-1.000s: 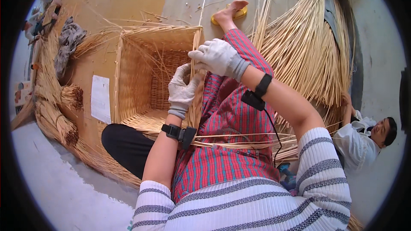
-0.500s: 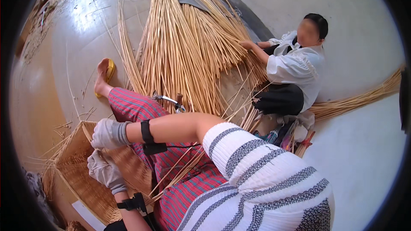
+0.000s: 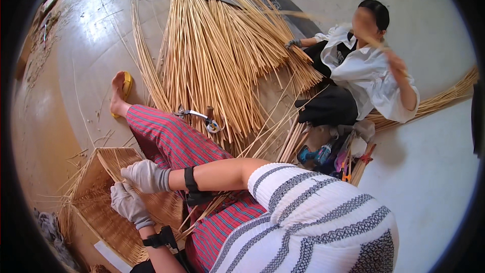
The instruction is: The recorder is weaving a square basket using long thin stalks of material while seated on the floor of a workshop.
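A woven wicker basket [image 3: 93,206] lies tilted against my legs, loose strand ends sticking out along its far-left edge. Both my hands wear grey-white gloves and meet over its opening, next to the upper woven wall [image 3: 115,161]. My right hand [image 3: 146,176] reaches across from above with its fingers curled closed. Just below, almost touching it, my left hand [image 3: 130,204] is also closed, knuckles upward. Whatever the fingers pinch is too small or covered to name. Several loose wicker rods [image 3: 214,206] lie across my lap beside the basket.
A big fan of wicker rods [image 3: 202,65] covers the floor ahead. A metal hand tool [image 3: 194,112] lies at its near end. At right a person [image 3: 353,76] sits with one arm raised, near a teal power drill [image 3: 317,155]. Another rod bundle [image 3: 434,101] lies behind.
Both my hands have shifted right, closer to my body, staying closed. The person at right has swung one arm up, a blurred rod near that hand. The view has shifted slightly, uncovering the drill.
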Demonstrator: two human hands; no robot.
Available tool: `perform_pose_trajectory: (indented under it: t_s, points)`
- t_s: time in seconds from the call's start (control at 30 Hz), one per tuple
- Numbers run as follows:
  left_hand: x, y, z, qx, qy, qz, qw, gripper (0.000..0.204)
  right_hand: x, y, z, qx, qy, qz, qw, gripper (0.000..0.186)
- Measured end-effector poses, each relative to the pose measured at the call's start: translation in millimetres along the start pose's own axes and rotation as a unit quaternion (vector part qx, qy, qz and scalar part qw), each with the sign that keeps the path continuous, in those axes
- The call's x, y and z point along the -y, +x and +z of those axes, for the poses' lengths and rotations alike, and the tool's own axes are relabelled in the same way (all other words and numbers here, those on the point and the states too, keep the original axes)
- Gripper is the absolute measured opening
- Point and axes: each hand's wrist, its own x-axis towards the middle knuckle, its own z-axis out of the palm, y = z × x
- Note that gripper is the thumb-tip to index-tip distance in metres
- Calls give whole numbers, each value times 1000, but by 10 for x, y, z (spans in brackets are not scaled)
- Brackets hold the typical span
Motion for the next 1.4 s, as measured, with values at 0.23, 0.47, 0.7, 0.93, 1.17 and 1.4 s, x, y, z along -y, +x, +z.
perform_pose_trajectory:
  t_s: [0.23, 0.47, 0.7, 0.93, 1.17, 1.4]
  points:
    - [275, -12, -37, 105, -420, -186, 882, 18, 6, 83, 48, -65, 171, 44, 982, 10]
    - [199, 23, -30, 10, -354, -157, 922, 12, -106, 139, 277, -107, 142, 61, 982, 23]
    - [316, 97, -284, 72, -301, -206, 928, 8, -137, 159, 678, 22, 506, 184, 842, 47]
    - [420, 139, -324, 145, -370, -241, 885, 8, -47, 323, 470, 122, 240, 266, 926, 50]
    - [618, 162, -285, 208, -434, -277, 832, 5, 100, 497, 408, 172, 188, 315, 914, 44]
    - [710, 162, -180, 230, -448, -249, 827, 8, 81, 482, 471, 148, 173, 293, 928, 47]
